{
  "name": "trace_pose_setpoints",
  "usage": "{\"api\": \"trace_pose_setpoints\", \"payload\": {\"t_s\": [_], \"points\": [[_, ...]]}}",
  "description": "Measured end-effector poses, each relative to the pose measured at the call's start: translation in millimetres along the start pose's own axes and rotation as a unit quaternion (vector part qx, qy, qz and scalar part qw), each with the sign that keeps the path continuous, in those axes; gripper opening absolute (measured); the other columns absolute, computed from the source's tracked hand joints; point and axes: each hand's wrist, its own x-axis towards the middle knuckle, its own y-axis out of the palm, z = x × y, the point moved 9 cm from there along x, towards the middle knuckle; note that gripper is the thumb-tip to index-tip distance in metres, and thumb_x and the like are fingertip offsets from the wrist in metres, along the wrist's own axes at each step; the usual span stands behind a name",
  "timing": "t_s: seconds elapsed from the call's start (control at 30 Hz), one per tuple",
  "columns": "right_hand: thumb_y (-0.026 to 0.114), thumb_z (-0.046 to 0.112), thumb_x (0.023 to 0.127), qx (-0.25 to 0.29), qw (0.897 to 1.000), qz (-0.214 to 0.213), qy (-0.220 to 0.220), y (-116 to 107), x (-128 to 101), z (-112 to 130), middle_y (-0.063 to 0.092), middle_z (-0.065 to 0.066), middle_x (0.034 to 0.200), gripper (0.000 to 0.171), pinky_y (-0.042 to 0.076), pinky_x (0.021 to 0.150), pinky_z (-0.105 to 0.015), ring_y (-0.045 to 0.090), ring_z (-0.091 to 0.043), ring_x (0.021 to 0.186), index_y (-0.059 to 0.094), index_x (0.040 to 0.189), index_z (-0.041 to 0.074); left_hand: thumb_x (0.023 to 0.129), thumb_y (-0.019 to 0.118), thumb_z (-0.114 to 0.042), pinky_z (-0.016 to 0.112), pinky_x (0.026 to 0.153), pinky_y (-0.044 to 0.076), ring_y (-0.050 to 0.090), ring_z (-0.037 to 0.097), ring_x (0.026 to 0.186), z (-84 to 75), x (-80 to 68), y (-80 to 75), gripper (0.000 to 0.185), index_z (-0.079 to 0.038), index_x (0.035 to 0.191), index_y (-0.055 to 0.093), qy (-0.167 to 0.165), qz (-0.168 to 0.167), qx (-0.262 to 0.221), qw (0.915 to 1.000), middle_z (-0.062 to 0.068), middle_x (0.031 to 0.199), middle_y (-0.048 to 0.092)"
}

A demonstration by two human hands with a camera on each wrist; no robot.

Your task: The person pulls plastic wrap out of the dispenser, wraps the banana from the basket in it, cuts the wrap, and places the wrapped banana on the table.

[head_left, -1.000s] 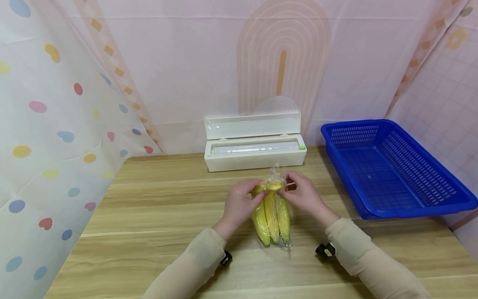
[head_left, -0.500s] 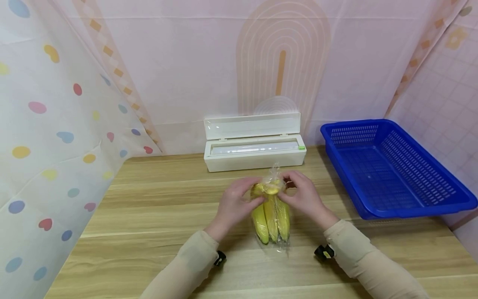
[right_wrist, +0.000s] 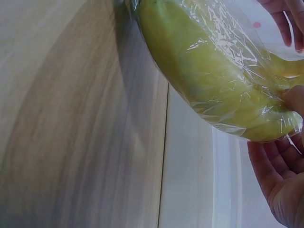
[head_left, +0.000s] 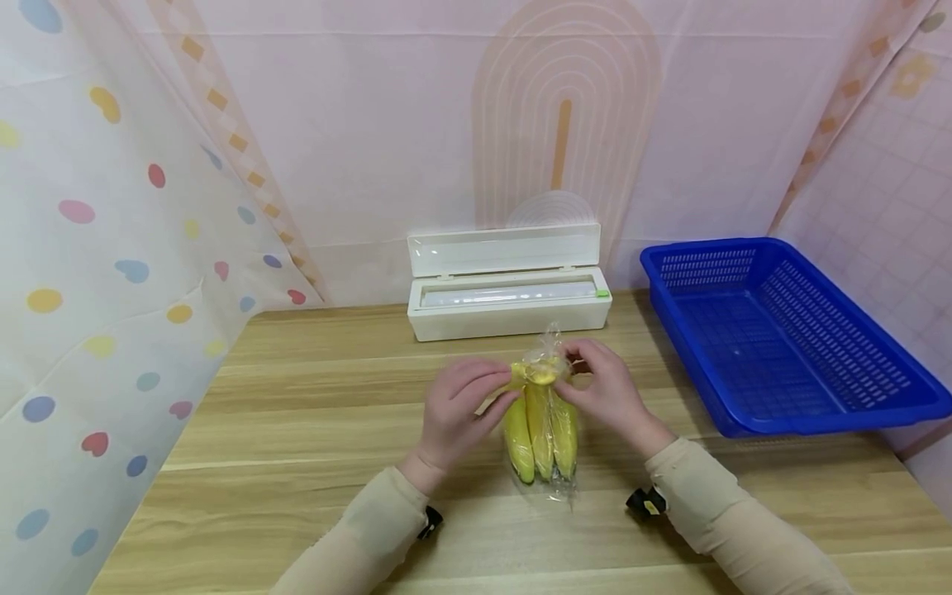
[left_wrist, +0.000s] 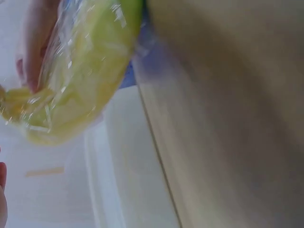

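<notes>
A bunch of yellow bananas, with several fruits greenish at the tips, is wrapped in clear cling film. The film bunches up loosely above the stem. My right hand pinches the wrapped bunch near its stem end, thumb on the near side and fingers behind. Beside the stem on the other side, my left hand has its fingers extended. Both wrist views show a gap between those left fingers and the fruit. In the left wrist view the bananas appear lifted off the table.
Behind the bananas stands a white cling film box, lid raised, with a film roll inside and a green slider at its right end. A blue slotted basket sits at the right. The wooden table meets a patterned cloth backdrop.
My left hand has drawn away from the stem to the left, and its fingers have straightened. The right hand keeps its grip on the bananas and has hardly moved.
</notes>
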Motion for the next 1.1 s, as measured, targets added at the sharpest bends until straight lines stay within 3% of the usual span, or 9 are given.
{"api": "trace_pose_setpoints", "payload": {"t_s": [0.37, 0.8, 1.1], "points": [[0.081, -0.014, 0.066, -0.012, 0.999, -0.011, -0.033, -2.4, -1.2, 9.0, 0.065, -0.012, 0.1, 0.045, 0.06, 0.076, -0.038, 0.063, -0.026, 0.09, 0.062, 0.105, -0.002, 0.071, 0.082, -0.005, 0.037, 0.089, 0.055, 0.068, 0.028, 0.094, -3.9, -1.3, 11.4, 0.041, 0.005, 0.109, 0.069, -0.03, 0.007, -0.032, 0.999, 0.015, 0.106, 0.07], [0.084, -0.012, 0.064, -0.017, 0.996, -0.011, -0.09, -2.3, -0.3, 24.7, 0.065, -0.013, 0.103, 0.049, 0.06, 0.073, -0.041, 0.063, -0.024, 0.09, 0.062, 0.106, -0.001, 0.079, 0.078, -0.007, 0.034, 0.092, 0.054, 0.067, 0.028, 0.099, 3.1, -0.4, 22.3, 0.035, 0.004, 0.11, 0.067, -0.075, 0.024, -0.061, 0.995, 0.015, 0.107, 0.07], [0.083, -0.014, 0.065, -0.014, 0.995, -0.006, -0.098, -1.7, 0.0, 25.9, 0.065, -0.012, 0.105, 0.048, 0.059, 0.072, -0.042, 0.062, -0.024, 0.092, 0.063, 0.106, 0.001, 0.086, 0.072, -0.008, 0.034, 0.089, 0.056, 0.069, 0.026, 0.093, 1.4, 2.4, 23.6, 0.022, 0.002, 0.105, 0.069, -0.066, 0.015, -0.086, 0.994, 0.013, 0.102, 0.073]]}}
